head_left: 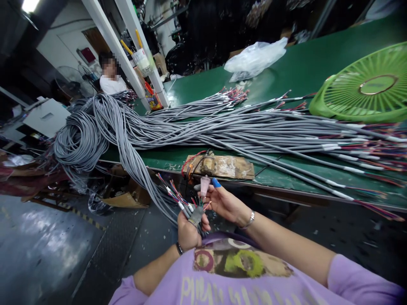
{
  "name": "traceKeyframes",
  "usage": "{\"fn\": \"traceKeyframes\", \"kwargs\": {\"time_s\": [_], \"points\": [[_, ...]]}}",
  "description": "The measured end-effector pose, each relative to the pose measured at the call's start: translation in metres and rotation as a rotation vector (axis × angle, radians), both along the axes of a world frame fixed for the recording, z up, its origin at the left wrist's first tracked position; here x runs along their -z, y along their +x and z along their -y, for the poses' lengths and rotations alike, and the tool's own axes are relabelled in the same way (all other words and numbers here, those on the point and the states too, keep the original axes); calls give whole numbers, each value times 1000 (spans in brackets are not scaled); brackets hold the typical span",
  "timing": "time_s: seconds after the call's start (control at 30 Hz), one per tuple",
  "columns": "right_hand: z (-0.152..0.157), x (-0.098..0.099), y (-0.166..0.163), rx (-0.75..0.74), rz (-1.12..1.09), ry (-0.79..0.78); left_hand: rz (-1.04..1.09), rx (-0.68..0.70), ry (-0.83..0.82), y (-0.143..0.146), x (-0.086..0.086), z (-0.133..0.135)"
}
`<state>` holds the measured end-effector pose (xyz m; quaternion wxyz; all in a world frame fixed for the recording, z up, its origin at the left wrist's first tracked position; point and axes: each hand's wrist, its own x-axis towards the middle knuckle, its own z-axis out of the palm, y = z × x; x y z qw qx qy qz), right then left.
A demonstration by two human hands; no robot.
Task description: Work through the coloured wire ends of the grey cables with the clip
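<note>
- Left hand (188,232) closed in a firm grip around a gray cable end (194,215), held upright just below the tabletop (305,67) edge so the stripped coloured wires (173,191) fan upward.
- Right hand (224,202), fingertips capped in pink and blue finger cots (205,185), pinches at those wires just beside the left hand; probably sorting single strands.
- Big bundle of gray cables (203,127) lies lengthwise on the tabletop, coils spilling over its left end.
- Wooden block (221,166) at the near edge.
- Green fan (365,87) and plastic bag (256,57) beyond the bundle.
- Another person (111,78) sits past the tabletop's far left end.
</note>
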<state>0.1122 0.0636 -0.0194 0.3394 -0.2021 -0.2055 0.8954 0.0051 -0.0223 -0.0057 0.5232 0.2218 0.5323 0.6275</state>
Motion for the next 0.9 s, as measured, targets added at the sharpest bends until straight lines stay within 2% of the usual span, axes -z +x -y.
{"fn": "traceKeyframes", "kwargs": {"time_s": [0.17,0.3,0.43,0.5,0.9], "points": [[14,-4,11,-116,141,234,-49,0,-12,-3,6,3],[26,-11,12,-157,176,378,-80,58,-16,-4,13,3],[28,-13,10,-163,180,399,-119,208,-48,-7,20,4],[28,-13,10,-173,197,392,-121,236,-60,-8,21,4],[31,-14,11,-111,201,295,20,72,-77,-5,11,0]]}}
